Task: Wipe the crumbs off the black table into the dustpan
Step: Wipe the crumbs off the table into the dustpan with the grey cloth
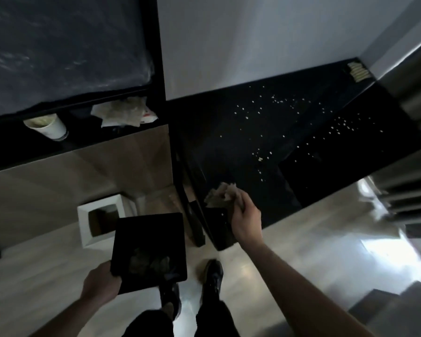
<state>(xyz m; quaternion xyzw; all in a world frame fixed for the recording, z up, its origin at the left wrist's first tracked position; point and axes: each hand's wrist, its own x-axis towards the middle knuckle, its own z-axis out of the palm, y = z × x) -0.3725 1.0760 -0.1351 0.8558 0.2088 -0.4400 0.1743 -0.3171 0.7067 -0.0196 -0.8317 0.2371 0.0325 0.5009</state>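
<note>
The black table [229, 132] runs from the centre to the upper right, with several pale crumbs [260, 156] scattered across its far half. My right hand [244, 217] is closed on a crumpled grey cloth [220, 194] that rests on the table's near left corner. My left hand [100, 282] grips the near edge of a flat black dustpan [151, 239], held low over the floor, left of the table and apart from its edge. Some greyish debris lies in the pan.
A white square bin [102, 221] stands on the floor beside the dustpan. On a dark shelf at left lie a white cup [48, 127] on its side and crumpled paper [124, 113]. A pale ridged object [357, 70] sits at the table's far corner. My feet [213, 278] are below.
</note>
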